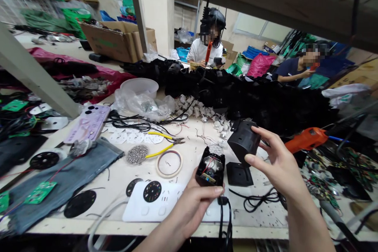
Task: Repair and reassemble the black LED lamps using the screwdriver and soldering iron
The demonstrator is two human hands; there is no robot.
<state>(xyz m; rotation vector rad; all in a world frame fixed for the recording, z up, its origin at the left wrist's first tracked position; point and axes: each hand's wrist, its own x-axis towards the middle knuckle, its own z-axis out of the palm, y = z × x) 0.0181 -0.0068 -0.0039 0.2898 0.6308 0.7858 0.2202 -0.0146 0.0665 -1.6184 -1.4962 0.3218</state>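
My left hand (193,204) is closed around an open black plastic housing (210,169). Red wires, a round metal part and a small circuit board show inside it. In my right hand (274,157), pinched between thumb and fingers, is a curved black plastic cover (243,141), held up to the right of the housing and apart from it. Below the cover a flat black plastic piece (239,174) lies on the table. Under my left hand sits a white power strip (156,210), with a black disc (152,191) on it and a black plug in its right end.
Yellow-handled cutters (161,151), a tape roll (169,163) and a dish of screws (137,153) lie left of my hands. An orange electric screwdriver (307,139) and circuit boards (339,181) are at right. Black parts (251,94) are heaped behind; two people work beyond.
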